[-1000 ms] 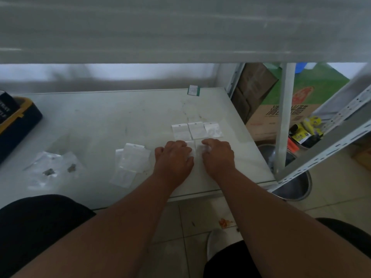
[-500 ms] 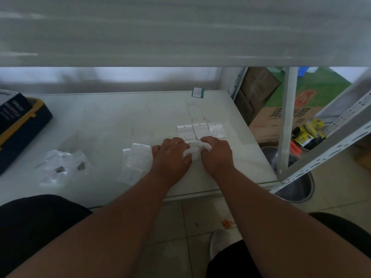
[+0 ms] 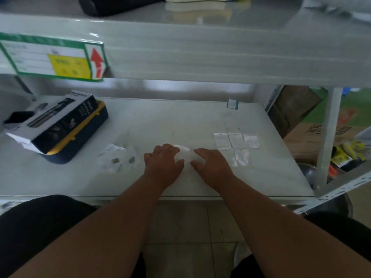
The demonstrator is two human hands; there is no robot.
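A small clear plastic bag lies on the pale shelf board between my two hands. My left hand curls its fingers and thumb round the bag's left side. My right hand sits at the bag's right edge with loosely spread fingers, holding nothing that I can see. Three flat white bags lie in a row to the right, and one more clear bag lies just below them. Two clear bags with small dark parts lie left of my left hand.
A black and yellow case with an open grey box on top stands at the left. An upper shelf with a green-framed label hangs overhead. A steel post, cardboard boxes and a metal bowl are on the right.
Both hands have moved left, away from the row of white bags, leaving a clear bag below that row. They now sit apart around another bag. The view has tilted up.
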